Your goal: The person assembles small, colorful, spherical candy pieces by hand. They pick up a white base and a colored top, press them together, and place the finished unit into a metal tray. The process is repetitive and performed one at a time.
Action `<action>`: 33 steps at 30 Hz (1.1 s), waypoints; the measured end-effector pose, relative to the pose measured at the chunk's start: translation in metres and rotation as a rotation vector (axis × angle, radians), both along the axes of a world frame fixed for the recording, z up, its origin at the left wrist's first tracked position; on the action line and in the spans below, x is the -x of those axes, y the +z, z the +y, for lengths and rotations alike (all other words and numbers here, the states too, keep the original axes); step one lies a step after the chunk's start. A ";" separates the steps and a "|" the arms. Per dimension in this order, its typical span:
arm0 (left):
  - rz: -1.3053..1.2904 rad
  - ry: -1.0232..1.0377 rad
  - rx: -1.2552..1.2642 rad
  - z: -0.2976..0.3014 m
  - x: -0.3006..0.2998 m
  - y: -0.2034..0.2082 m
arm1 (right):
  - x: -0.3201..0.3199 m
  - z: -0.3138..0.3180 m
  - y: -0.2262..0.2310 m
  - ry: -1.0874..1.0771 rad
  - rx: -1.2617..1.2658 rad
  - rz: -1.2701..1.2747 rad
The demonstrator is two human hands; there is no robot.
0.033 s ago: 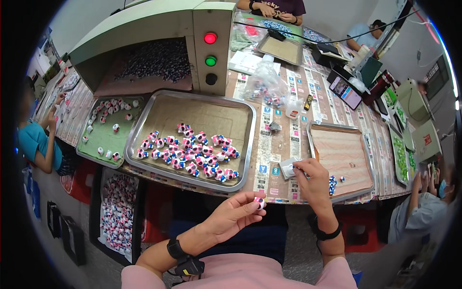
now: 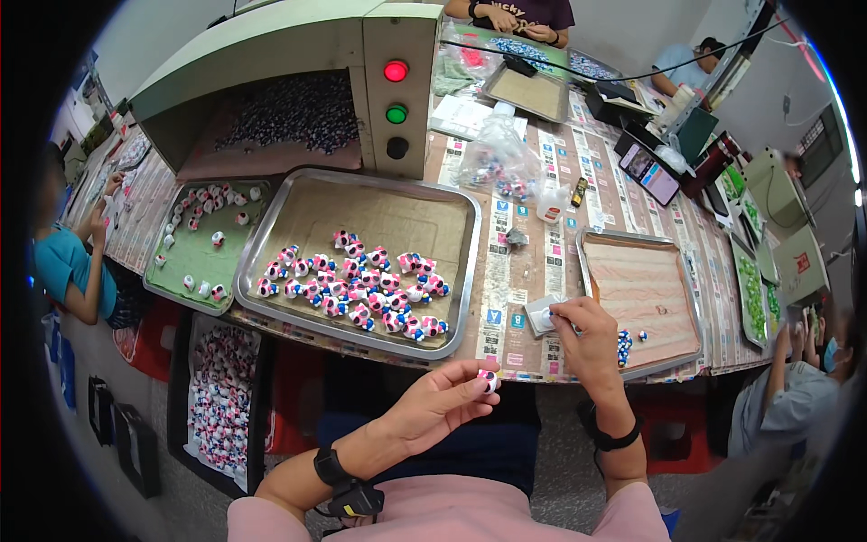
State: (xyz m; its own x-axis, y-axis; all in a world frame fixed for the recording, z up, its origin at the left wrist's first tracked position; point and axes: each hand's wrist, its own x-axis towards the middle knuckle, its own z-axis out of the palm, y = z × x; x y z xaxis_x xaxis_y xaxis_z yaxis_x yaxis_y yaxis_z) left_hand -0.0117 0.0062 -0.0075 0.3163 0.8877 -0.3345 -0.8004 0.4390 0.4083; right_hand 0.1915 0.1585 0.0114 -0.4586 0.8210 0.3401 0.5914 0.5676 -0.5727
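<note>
My left hand (image 2: 440, 404) pinches a small white and pink toy head (image 2: 489, 381) with a black eye patch between thumb and fingertips, just off the table's front edge. Over a small white square pad (image 2: 540, 316), my right hand (image 2: 589, 336) has thumb and fingers pressed together. Whatever lies between those fingertips is too small to make out. Beside the right wrist, several tiny blue and white pieces (image 2: 624, 347) lie on the near left corner of a pink-lined tray (image 2: 646, 289). Left of my hands, a large metal tray (image 2: 406, 194) holds many pink, white and blue toy figures (image 2: 370, 285).
A machine (image 2: 395, 144) with lit red and green lamps stands behind the large tray. A green-lined tray (image 2: 194, 244) holds loose toy heads. Below the table sits a bin of figures (image 2: 221, 397). A small bottle (image 2: 550, 206), plastic bag (image 2: 497, 154) and phone (image 2: 648, 169) stand farther back. Co-workers sit around.
</note>
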 end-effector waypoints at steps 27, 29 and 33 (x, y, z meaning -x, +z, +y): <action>0.072 0.021 0.002 0.009 -0.016 0.004 | 0.003 -0.074 0.018 0.176 0.474 0.426; 0.081 0.031 -0.005 0.007 -0.017 0.003 | 0.003 -0.074 0.020 0.190 0.478 0.389; 0.129 0.032 -0.032 0.005 -0.017 0.000 | 0.004 -0.074 0.020 0.222 0.410 0.394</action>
State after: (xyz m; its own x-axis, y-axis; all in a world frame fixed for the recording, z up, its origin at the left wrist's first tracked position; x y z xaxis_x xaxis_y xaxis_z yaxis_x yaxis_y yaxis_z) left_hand 0.0057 0.0111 -0.0078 0.2439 0.9076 -0.3416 -0.7537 0.3991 0.5222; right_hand 0.1877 0.0841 0.0312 -0.5375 0.8204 0.1951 0.1839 0.3399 -0.9223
